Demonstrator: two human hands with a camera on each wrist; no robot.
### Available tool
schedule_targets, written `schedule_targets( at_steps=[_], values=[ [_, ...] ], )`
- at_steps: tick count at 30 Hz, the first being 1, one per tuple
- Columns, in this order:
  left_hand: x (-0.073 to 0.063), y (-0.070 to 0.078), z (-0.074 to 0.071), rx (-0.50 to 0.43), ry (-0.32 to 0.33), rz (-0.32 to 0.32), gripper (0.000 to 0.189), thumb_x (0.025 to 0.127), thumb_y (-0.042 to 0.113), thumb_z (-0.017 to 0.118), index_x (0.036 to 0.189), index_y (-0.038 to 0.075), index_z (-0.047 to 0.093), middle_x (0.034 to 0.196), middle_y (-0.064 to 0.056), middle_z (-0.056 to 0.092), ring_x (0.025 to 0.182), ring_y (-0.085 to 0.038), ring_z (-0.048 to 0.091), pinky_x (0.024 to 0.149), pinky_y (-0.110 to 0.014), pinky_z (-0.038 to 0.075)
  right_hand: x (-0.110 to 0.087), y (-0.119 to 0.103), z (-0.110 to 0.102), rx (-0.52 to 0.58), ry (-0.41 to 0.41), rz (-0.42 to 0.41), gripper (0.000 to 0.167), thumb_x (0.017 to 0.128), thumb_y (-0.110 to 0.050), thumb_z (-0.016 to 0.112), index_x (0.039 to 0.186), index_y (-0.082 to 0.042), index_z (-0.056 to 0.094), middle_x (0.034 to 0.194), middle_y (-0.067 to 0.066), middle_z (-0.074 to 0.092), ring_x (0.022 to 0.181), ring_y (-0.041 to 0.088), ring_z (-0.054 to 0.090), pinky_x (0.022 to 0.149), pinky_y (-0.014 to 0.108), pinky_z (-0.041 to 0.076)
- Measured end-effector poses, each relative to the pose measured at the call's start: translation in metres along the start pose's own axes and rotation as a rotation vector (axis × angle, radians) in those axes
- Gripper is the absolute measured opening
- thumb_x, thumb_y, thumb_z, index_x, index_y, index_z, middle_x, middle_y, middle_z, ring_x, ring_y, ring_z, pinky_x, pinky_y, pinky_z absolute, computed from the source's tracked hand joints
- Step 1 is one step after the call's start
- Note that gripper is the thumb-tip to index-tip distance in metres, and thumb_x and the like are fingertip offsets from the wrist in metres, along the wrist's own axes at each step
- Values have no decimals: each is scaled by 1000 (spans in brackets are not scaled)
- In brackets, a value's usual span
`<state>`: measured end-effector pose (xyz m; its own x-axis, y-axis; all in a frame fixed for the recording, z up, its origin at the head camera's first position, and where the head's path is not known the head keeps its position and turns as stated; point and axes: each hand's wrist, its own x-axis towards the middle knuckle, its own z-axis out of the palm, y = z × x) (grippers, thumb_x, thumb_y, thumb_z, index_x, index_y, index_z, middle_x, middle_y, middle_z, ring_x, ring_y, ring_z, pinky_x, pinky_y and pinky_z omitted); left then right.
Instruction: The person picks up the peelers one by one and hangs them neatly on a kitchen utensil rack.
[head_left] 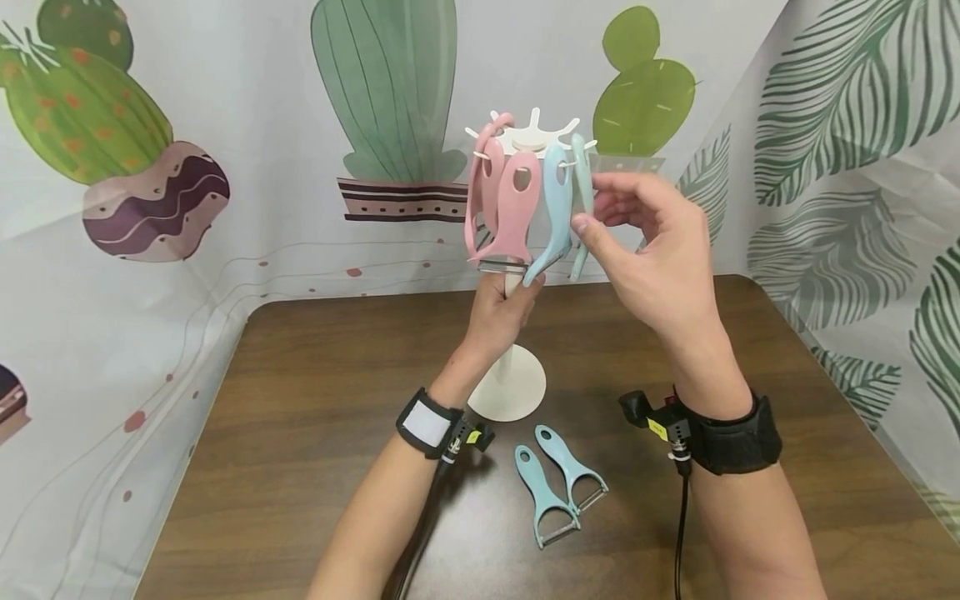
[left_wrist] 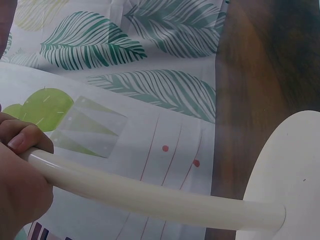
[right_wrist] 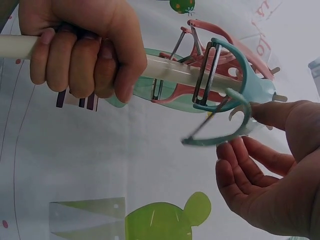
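while left hand [head_left: 501, 321] grips white plastic stand [head_left: 508, 387]: right hand [head_left: 658, 250] pinches teal peeler [head_left: 582, 179]
hung: pink, blue peelers [head_left: 514, 215]
unhung: blue-green peelers [head_left: 534, 478], lower centre

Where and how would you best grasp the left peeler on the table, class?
Probably pinch the left peeler mid-handle, from above: it lies flat, its slim handle is uncovered, and its bladed end lies close beside the other peeler.

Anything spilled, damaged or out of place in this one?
Nothing stands out. Pink peelers and blue peelers hang from the stand, which the left hand holds; two more peelers lie close together on the table. No spill or damage shows.
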<state>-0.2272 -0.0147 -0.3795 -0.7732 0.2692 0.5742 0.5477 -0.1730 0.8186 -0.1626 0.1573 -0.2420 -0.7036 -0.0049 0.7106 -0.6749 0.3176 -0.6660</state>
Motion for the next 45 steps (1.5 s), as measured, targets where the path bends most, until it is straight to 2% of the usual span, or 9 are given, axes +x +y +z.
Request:
schedule_targets(
  at_steps=[6,19,27,36,41,45],
  values=[
    [0,0,0,7,8,-19,51,107,18,54,59,5,45,49,2,37,43,-14,34,43,-29,24,-8,1,-2,-28,-4,15,35,89,6,79,123,4,74,107,8,72,98,23,68,94,30,55],
    [2,2,0,10,13,-22,53,106,18,55,57,4,43,48,4,37,42,-12,34,43,-28,23,-34,15,-9,-60,-38,70,38,87,3,83,124,-1,75,106,8,73,99,21,68,91,26,54],
    [2,1,1,-6,16,-26,53,106,18,55,57,4,43,47,5,37,42,-11,34,43,-28,23,-59,32,-12,-188,-70,118,37,87,-6,87,122,-8,76,103,5,75,96,18,68,89,22,52],
    [1,1,2,-8,14,-34,53,106,17,55,56,3,44,48,3,37,42,-13,34,43,-28,24,-86,49,-15,-280,-157,167,37,88,-11,87,123,-11,75,102,3,74,94,21,70,87,19,51],
    [0,1,2,-7,12,-34,54,106,18,55,56,3,44,47,3,37,43,-13,34,43,-28,24,-102,61,-13,-315,-192,185,34,89,-10,86,121,-9,74,99,4,73,92,20,70,86,21,52],
    [-1,0,1,-11,10,-32,54,107,19,55,57,4,43,47,4,36,42,-12,33,43,-28,23,-115,69,-12,-347,-221,194,33,88,-11,87,118,-8,74,97,3,73,91,20,70,84,28,54]
  ],
)
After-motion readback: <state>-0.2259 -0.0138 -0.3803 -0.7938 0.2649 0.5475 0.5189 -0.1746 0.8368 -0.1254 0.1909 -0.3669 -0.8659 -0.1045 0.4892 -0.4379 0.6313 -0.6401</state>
